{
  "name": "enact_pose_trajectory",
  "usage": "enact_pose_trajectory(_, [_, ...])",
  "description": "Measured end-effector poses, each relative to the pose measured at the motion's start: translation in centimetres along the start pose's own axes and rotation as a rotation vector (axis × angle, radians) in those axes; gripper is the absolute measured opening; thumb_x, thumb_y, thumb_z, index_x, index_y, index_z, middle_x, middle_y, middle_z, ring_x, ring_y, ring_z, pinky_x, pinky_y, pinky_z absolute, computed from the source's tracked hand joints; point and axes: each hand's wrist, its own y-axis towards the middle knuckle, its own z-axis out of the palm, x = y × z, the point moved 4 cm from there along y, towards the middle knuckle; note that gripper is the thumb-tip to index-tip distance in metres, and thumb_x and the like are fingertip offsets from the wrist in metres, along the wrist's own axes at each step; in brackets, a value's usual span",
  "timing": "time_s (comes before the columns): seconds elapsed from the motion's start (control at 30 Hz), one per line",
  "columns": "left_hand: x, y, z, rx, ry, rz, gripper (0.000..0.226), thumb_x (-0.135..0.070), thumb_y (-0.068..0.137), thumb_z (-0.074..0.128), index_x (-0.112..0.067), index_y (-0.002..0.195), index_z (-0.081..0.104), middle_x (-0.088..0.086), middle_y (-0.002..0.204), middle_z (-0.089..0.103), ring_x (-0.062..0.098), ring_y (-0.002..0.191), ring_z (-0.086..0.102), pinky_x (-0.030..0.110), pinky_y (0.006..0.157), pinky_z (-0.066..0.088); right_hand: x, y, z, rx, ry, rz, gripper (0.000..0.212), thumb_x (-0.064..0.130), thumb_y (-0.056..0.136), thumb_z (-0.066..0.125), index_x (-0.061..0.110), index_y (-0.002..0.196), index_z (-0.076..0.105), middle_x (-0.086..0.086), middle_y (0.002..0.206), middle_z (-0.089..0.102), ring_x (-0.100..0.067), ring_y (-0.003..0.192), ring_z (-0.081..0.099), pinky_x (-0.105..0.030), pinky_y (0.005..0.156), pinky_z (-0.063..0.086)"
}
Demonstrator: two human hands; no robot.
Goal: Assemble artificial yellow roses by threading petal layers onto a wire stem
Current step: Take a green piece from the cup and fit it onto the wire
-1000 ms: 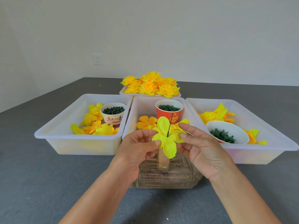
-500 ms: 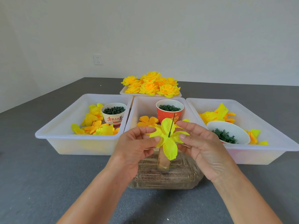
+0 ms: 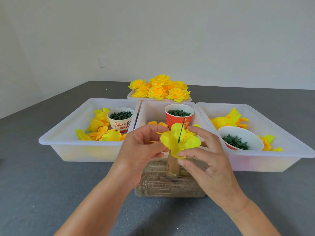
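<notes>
Head camera, looking forward and down over a grey counter (image 3: pixel 42 193). At centre, a yellow petal layer (image 3: pixel 179 143) is threaded on a thin dark wire stem (image 3: pixel 181 131), which pokes up through the layer's middle and leans slightly right. Below the petals, a tan paper tube (image 3: pixel 173 165) rises from a clear ribbed container (image 3: pixel 163 186) of brownish grit, which seems to serve as the stand.

The left hand (image 3: pixel 141 150) pinches the layer's left edge between thumb and fingertips. The right hand (image 3: pixel 204 160) has its thumb curled under the front petal and its fingers touching the right side; both hands are gripping the petal layer.

Behind stand three white trays. The left tray (image 3: pixel 56 142) holds loose yellow petals and a white cup (image 3: pixel 120 121) of dark green pieces. The middle tray (image 3: pixel 144 113) holds a red cup (image 3: pixel 179 120) of green rings. The right tray (image 3: pixel 289 150) holds more petals and a white bowl (image 3: pixel 247 138) of green parts. Farther back, a fourth tray is heaped with finished yellow roses (image 3: pixel 160 89).

The step appears to be seating this layer down the wire. To do it well, keep the wire centred in the hole, press evenly on both sides near the middle rather than the floppy edges, and slide it down without bending the stem or creasing the fabric.
</notes>
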Motion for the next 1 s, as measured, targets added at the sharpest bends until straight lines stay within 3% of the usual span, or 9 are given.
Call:
enact_pose_trajectory(0.1, [-0.4, 0.6, -0.2, -0.016, 0.048, 0.009, 0.014, 0.001, 0.079, 0.066, -0.013, 0.082, 0.07, -0.002, 0.064, 0.065, 0.008, 0.055, 0.058, 0.019, 0.054, 0.05, -0.1, 0.7, 0.1, -0.079, 0.306, 0.234, 0.01, 0.037, 0.074, 0.07, 0.028, 0.07, 0.073, 0.012, 0.121, 0.06, -0.007, 0.116, 0.053, -0.015, 0.093, 0.039])
enact_pose_trajectory(0.2, [-0.4, 1.2, -0.6, -0.055, 0.064, -0.042, 0.007, -0.011, 0.079, 0.068, -0.014, 0.073, 0.07, -0.005, 0.059, 0.062, 0.008, 0.053, 0.054, 0.021, 0.056, 0.049, -0.9, 1.0, 0.4, -0.14, 0.689, 0.525, 0.02, 0.034, 0.067, 0.069, 0.019, 0.077, 0.077, 0.0, 0.108, 0.071, -0.015, 0.108, 0.062, -0.034, 0.096, 0.045])
enact_pose_trajectory(0.33, [-0.2, 1.8, -0.7, -0.075, 0.086, -0.077, 0.014, -0.015, 0.081, 0.068, -0.014, 0.067, 0.066, -0.008, 0.055, 0.056, 0.006, 0.053, 0.051, 0.022, 0.057, 0.049, -1.4, 1.0, 0.7, -0.196, 0.855, 0.717, 0.015, 0.027, 0.061, 0.069, 0.017, 0.069, 0.077, -0.001, 0.083, 0.074, -0.01, 0.083, 0.065, -0.037, 0.089, 0.046])
enact_pose_trajectory(0.43, [0.0, 2.0, -0.6, -0.068, 0.083, -0.098, 0.017, -0.015, 0.083, 0.067, -0.015, 0.066, 0.064, -0.008, 0.055, 0.056, 0.005, 0.054, 0.053, 0.023, 0.06, 0.049, -1.7, 1.1, 0.9, -0.205, 0.902, 0.76, 0.012, 0.025, 0.059, 0.07, 0.015, 0.065, 0.075, -0.002, 0.082, 0.073, -0.015, 0.085, 0.064, -0.034, 0.084, 0.047])
enact_pose_trajectory(0.6, [-0.1, 1.8, -0.2, 0.023, 0.022, -0.054, 0.011, -0.019, 0.078, 0.065, -0.013, 0.069, 0.064, -0.004, 0.06, 0.063, 0.01, 0.056, 0.06, 0.019, 0.055, 0.049, -1.0, 1.2, 0.7, -0.064, 0.817, 0.55, 0.025, 0.029, 0.057, 0.08, 0.02, 0.079, 0.077, 0.001, 0.086, 0.073, -0.011, 0.082, 0.066, -0.03, 0.082, 0.051])
enact_pose_trajectory(0.7, [-0.2, 1.7, 0.1, 0.065, -0.004, 0.009, 0.017, -0.025, 0.073, 0.063, -0.009, 0.077, 0.065, 0.004, 0.076, 0.07, 0.014, 0.067, 0.065, 0.024, 0.067, 0.054, -0.8, 1.2, 0.6, -0.04, 0.549, 0.409, 0.03, 0.011, 0.066, 0.081, 0.029, 0.089, 0.075, -0.003, 0.099, 0.072, -0.018, 0.091, 0.066, -0.038, 0.088, 0.052])
enact_pose_trajectory(0.83, [-0.3, 1.5, 0.3, 0.092, -0.065, 0.072, 0.017, -0.019, 0.075, 0.063, -0.005, 0.084, 0.066, 0.01, 0.087, 0.071, 0.016, 0.074, 0.065, 0.027, 0.076, 0.055, -0.9, 1.4, 0.8, -0.079, 0.37, 0.298, 0.037, 0.007, 0.072, 0.077, 0.041, 0.084, 0.072, 0.007, 0.091, 0.071, -0.013, 0.087, 0.065, -0.031, 0.08, 0.054])
enact_pose_trajectory(0.9, [-0.3, 1.4, 0.2, 0.041, -0.075, 0.085, 0.013, -0.005, 0.078, 0.064, -0.004, 0.091, 0.065, 0.008, 0.089, 0.07, 0.017, 0.074, 0.066, 0.026, 0.075, 0.055, -0.8, 1.6, 0.8, -0.091, 0.374, 0.262, 0.032, 0.007, 0.075, 0.076, 0.038, 0.084, 0.073, 0.008, 0.086, 0.071, -0.01, 0.082, 0.064, -0.027, 0.077, 0.053])
enact_pose_trajectory(1.0, [0.8, 0.8, -0.4, -0.178, 0.065, 0.062, 0.024, 0.01, 0.075, 0.066, -0.011, 0.086, 0.065, 0.001, 0.079, 0.065, 0.011, 0.067, 0.059, 0.017, 0.062, 0.049, -1.0, 1.8, 0.8, -0.105, 0.402, 0.253, 0.028, 0.007, 0.077, 0.074, 0.034, 0.085, 0.074, 0.006, 0.082, 0.072, -0.009, 0.079, 0.064, -0.025, 0.077, 0.052])
